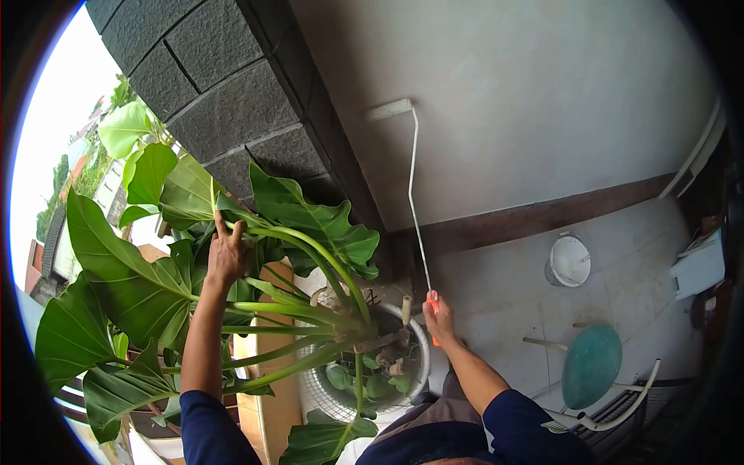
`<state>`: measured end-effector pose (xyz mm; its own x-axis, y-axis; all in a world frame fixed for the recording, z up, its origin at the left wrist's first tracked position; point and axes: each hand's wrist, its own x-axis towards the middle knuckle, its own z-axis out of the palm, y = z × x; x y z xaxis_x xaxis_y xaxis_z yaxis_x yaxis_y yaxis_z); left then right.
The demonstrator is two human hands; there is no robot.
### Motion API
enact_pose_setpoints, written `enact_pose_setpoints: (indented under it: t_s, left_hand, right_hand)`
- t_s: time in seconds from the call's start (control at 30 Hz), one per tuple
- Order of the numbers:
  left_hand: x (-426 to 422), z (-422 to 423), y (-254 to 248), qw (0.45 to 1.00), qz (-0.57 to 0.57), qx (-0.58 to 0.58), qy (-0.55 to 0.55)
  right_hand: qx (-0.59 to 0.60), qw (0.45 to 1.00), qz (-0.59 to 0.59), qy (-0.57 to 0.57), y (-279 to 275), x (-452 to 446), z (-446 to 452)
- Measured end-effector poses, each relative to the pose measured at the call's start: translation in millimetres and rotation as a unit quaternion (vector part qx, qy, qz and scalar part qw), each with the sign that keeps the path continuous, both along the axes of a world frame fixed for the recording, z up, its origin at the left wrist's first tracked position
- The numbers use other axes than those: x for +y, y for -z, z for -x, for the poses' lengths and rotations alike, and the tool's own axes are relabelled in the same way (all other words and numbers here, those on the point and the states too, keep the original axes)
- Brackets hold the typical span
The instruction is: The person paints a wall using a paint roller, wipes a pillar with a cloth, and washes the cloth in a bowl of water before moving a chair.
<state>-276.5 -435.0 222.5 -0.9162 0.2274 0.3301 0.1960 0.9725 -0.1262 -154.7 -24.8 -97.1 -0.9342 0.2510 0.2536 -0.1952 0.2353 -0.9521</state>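
Observation:
My right hand [439,318] is wrapped round the orange handle of a paint roller [413,170]. Its long white rod runs up to the roller sleeve [391,109], which lies against the pale wall [527,101] close to the dark stone edge. On the left, my left hand [226,252] reaches in among the big leaves of a potted plant [132,271]. Its thumb and forefinger close around a leaf stalk [260,225]; the other fingers are partly hidden. The thick stalks spread from a round pot [423,349] right in front of me.
A bucket of white paint [570,261] stands on the tiled floor [496,287], right of me. Nearer is a chair with a green seat [592,366]. A grey block pillar [225,70] borders the wall at left. White furniture [700,263] stands far right.

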Motion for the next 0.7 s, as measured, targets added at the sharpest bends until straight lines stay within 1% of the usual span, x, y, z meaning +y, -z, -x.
enact_pose_setpoints:
  t_s: [0.1,0.17,0.27,0.33,0.5,0.7]
  left_hand:
    - [0,-1,0,1.0,0.001,0.001,0.002]
    - [1,-2,-1,1.0,-0.006,-0.005,-0.001]
    - [-1,-1,1,1.0,0.002,-0.006,-0.006]
    - [-2,0,2,1.0,0.007,-0.003,-0.006]
    - [-8,1,6,1.0,0.013,0.009,0.0]
    - [-2,0,1,1.0,-0.009,-0.014,-0.013]
  right_hand:
    - [0.045,0.997,0.057,-0.023,-59,-7,27]
    - [0.02,0.996,0.07,-0.044,-101,-10,59]
    - [0.056,0.993,0.077,-0.065,-167,-18,108]
    - [0.06,0.993,0.068,-0.077,-195,-23,131]
    - [0.077,0.99,0.065,-0.1,-212,-35,144]
    - [0.083,0.994,0.019,-0.062,-186,-35,125]
